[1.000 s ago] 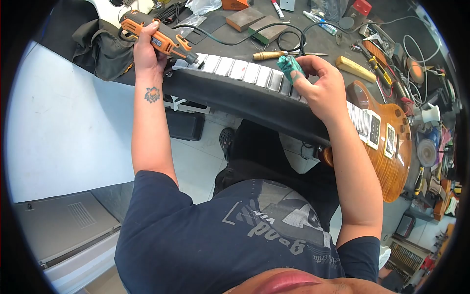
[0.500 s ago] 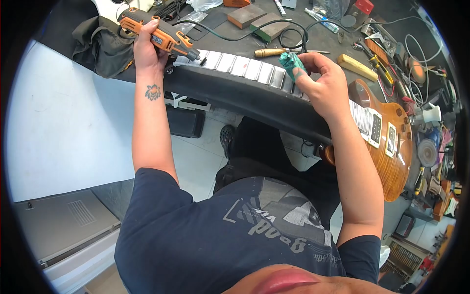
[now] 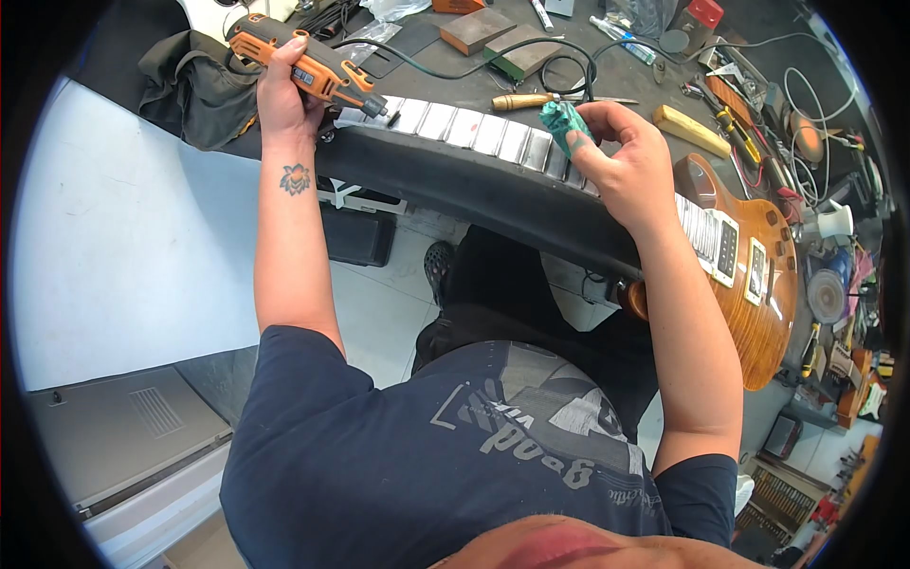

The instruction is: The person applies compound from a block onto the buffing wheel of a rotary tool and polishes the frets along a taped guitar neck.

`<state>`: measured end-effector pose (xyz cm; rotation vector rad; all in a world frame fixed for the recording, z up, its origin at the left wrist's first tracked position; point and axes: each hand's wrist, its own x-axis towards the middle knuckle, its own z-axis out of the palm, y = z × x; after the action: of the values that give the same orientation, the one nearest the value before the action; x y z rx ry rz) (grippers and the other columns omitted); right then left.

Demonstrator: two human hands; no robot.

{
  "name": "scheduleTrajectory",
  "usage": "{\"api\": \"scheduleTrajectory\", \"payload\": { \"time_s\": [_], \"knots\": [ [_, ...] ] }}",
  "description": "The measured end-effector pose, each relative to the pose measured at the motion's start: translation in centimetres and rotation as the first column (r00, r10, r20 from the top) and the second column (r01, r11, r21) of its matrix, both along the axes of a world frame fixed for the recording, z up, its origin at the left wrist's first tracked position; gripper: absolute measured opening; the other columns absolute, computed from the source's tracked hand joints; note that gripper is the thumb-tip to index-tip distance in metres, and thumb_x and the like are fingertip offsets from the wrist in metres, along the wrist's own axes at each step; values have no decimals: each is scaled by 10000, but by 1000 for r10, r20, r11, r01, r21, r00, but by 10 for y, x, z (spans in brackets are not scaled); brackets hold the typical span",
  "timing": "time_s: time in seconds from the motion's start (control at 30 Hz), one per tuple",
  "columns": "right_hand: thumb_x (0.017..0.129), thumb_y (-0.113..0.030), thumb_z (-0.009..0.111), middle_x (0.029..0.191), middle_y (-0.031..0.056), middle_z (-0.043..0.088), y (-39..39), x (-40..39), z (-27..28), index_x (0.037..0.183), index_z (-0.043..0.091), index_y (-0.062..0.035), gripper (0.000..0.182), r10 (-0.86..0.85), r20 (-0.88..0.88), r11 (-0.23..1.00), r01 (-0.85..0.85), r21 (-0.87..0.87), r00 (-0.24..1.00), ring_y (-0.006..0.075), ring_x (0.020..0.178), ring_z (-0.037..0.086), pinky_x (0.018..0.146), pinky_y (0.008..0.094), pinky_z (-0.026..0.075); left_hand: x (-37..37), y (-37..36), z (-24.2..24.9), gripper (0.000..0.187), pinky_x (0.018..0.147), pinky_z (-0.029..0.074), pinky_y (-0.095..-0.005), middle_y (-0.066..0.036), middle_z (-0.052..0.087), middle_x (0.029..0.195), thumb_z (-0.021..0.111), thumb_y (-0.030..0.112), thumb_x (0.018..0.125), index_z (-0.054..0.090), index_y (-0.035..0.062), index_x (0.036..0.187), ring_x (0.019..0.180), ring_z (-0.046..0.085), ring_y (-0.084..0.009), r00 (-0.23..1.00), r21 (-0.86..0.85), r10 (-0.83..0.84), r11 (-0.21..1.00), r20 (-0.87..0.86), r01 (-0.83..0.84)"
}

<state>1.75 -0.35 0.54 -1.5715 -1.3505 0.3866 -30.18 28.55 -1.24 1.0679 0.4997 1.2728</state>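
Note:
My left hand (image 3: 287, 95) is wrapped around an orange and black rotary tool (image 3: 318, 76), its cord running off across the bench. The tool's tip is right at the left end of a guitar neck (image 3: 455, 126), whose fretboard is covered with silvery masking between the frets. My right hand (image 3: 627, 156) pinches a crumpled green lump (image 3: 567, 123), which looks like a block of polishing compound, over the middle of the neck. The glossy amber guitar body (image 3: 758, 313) lies to the right of my right forearm.
Behind the neck lie a wooden-handled tool (image 3: 521, 101), two sanding blocks (image 3: 477, 31) and a yellowish handle (image 3: 692, 130). Pliers and other hand tools crowd the right side. A dark cloth (image 3: 194, 90) is bunched at the left bench edge.

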Motion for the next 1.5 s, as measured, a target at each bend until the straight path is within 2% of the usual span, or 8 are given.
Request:
{"api": "scheduleTrajectory", "payload": {
  "time_s": [0.13,0.23,0.53,0.83,1.17,1.27,1.4,1.5],
  "knots": [
    [872,-165,765,934,73,745,0,0,0,1109,750,11,296,1,-7,1000,-1,-10,1000,144,861,682,806,301,546,20,-15,8,183,623,539,-258,-12,706,923,730,222,962,684,70,1054,759,685,-115,988,11,149,989,38,-150],
    [873,-166,765,930,72,746,0,0,1,1110,751,9,295,0,-2,1000,0,-11,1000,143,857,683,800,298,545,25,-19,12,206,429,333,-208,32,634,735,805,248,918,721,81,1002,492,500,-64,977,13,213,977,0,-213],
    [874,-174,767,927,75,755,-1,-1,2,1104,753,7,293,-5,-21,1000,5,-14,1000,142,853,693,789,298,547,19,-22,21,200,437,332,-201,28,668,817,747,275,953,686,116,1059,567,564,-53,964,-86,264,961,22,-261],
    [873,-178,771,913,77,752,1,-1,2,1093,751,8,289,-13,28,1000,13,-4,1000,147,841,692,776,306,548,-19,7,6,191,434,389,-217,13,701,799,680,323,965,669,135,1000,506,543,-69,1000,17,8,1000,-3,-8],
    [876,-169,769,900,65,745,1,-1,1,1096,752,10,284,-6,19,1000,6,-17,1000,137,837,689,779,297,547,-26,15,-3,191,500,493,-248,5,691,799,656,310,974,654,120,996,558,608,-102,1000,5,5,1000,17,-5],
    [878,-167,765,907,67,749,1,-1,2,1100,752,10,284,-10,20,1000,11,-16,1000,140,841,693,785,298,548,-11,-7,10,169,403,313,-213,30,628,707,705,282,960,660,125,916,461,472,-58,992,-21,116,993,55,-115],
    [879,-165,764,918,71,754,1,0,2,1102,750,14,286,-2,-14,999,1,-36,1000,138,850,697,786,300,548,-16,3,3,210,610,573,-290,-13,711,891,661,289,984,648,101,1076,690,689,-135,994,-28,94,995,49,-92],
    [880,-162,762,922,72,757,0,-1,2,1102,748,16,285,-7,9,1000,7,-29,1000,136,854,699,787,299,549,-25,14,-4,210,611,573,-281,-14,713,901,661,283,986,648,99,1085,711,698,-135,998,-1,46,999,36,-46]
  ]
}}
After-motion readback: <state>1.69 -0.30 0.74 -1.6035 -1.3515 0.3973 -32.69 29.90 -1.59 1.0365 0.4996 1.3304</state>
